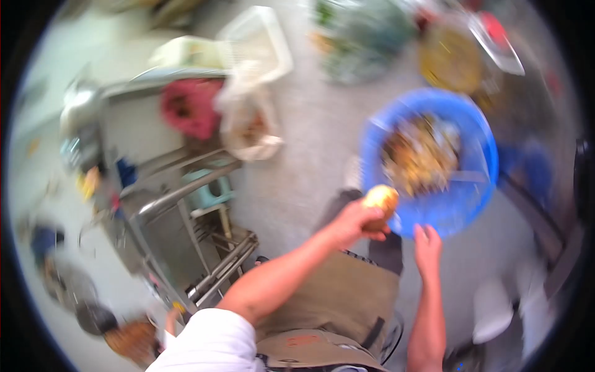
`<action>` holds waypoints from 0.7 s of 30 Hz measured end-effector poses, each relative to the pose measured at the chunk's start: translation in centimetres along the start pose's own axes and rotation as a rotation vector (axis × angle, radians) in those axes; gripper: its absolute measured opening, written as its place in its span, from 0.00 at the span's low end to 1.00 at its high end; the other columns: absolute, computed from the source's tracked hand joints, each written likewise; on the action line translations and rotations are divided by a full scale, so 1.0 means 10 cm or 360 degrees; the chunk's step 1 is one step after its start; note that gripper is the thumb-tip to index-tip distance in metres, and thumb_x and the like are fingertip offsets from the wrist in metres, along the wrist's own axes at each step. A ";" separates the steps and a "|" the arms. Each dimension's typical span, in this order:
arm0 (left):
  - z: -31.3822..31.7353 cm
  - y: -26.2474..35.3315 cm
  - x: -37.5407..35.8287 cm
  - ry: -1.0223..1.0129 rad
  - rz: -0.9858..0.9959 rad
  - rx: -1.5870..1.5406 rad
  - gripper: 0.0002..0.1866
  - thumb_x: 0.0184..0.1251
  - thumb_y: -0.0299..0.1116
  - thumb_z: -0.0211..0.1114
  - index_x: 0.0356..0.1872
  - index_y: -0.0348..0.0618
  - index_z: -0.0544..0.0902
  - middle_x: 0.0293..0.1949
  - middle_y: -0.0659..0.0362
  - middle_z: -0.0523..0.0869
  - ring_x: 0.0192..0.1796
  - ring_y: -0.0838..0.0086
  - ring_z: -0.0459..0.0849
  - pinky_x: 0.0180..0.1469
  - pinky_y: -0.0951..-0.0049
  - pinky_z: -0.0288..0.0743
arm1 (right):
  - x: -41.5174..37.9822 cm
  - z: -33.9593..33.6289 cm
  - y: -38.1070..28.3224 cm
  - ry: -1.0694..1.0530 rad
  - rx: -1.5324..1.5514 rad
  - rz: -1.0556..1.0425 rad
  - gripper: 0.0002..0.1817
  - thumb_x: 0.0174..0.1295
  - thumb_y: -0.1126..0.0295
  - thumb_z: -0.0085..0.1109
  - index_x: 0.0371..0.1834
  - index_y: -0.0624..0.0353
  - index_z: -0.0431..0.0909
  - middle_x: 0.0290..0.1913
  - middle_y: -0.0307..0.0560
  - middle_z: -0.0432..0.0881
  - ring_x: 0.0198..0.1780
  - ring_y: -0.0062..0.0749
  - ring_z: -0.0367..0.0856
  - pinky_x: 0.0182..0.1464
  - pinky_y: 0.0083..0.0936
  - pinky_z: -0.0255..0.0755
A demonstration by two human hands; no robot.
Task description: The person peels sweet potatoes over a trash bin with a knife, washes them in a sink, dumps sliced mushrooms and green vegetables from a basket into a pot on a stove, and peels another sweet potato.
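In the head view, we find the left hand [358, 224] closed around a rounded, pale-yellow food piece [381, 198], its fingers wrapped about the sides and underneath. The piece sits at the near-left rim of a blue basin [477, 201], ahead of and between the hands. The right hand [427, 243] is apart from the left, just beside the near rim of the same basin; its fingers are bunched, but blur prevents us from telling how far they are closed or whether they grip anything small.

Inside the basin, ahead of both hands, we note a heap of mixed brown, yellow and whitish pieces [421, 155], too blurred for us to identify. Beyond the basin, further from the hands, we record a clear plastic bag with green contents [365, 40], a yellow container [451, 59] and, to its right, a white tray bearing something red [511, 60].

Left of the left hand, we observe a metal rack [167, 204] and a teal stool [211, 193]. Ahead and to the left of that hand lie a pink bag [189, 108], a whitish plastic bag with brownish contents [251, 133] and a white basket [282, 53]. Between the forearms, we see a brown apron [328, 297].
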State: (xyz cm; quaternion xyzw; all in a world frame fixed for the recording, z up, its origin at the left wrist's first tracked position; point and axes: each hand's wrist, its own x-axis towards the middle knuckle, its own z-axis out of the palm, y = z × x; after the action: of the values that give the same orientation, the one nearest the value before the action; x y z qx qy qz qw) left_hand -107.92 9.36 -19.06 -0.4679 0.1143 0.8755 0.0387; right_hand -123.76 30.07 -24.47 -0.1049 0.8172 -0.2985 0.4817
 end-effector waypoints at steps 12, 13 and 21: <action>-2.06 0.23 -5.19 0.1910 0.1749 -0.0420 0.20 0.61 0.37 0.71 0.50 0.38 0.78 0.41 0.57 0.84 0.37 0.73 0.84 0.37 0.72 0.83 | -0.76 0.19 -1.76 -0.0412 -0.0314 -0.0567 0.14 0.65 0.68 0.54 0.21 0.58 0.66 0.17 0.37 0.70 0.17 0.19 0.64 0.18 0.24 0.58; -2.48 0.15 -5.50 0.2230 0.1746 -0.0419 0.21 0.59 0.39 0.72 0.49 0.38 0.77 0.39 0.58 0.84 0.35 0.75 0.82 0.33 0.74 0.79 | -0.92 0.32 -1.85 -0.0469 -0.0296 -0.0621 0.14 0.67 0.66 0.54 0.23 0.56 0.66 0.17 0.36 0.67 0.14 0.19 0.63 0.13 0.23 0.54; -6.45 -0.60 -6.37 0.2922 0.0647 -0.0070 0.38 0.49 0.44 0.74 0.58 0.33 0.70 0.51 0.41 0.80 0.53 0.51 0.81 0.56 0.59 0.76 | -1.65 2.09 -2.33 -0.0395 -0.1085 -0.1117 0.16 0.66 0.66 0.58 0.23 0.64 0.72 0.19 0.42 0.73 0.23 0.27 0.65 0.28 0.30 0.64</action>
State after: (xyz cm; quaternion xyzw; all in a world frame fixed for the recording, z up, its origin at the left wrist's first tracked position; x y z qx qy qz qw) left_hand -18.99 2.43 -1.87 -0.9469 0.1630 0.1561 -0.2290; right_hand -100.22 10.98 -6.27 -0.5593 0.7203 -0.1440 0.3842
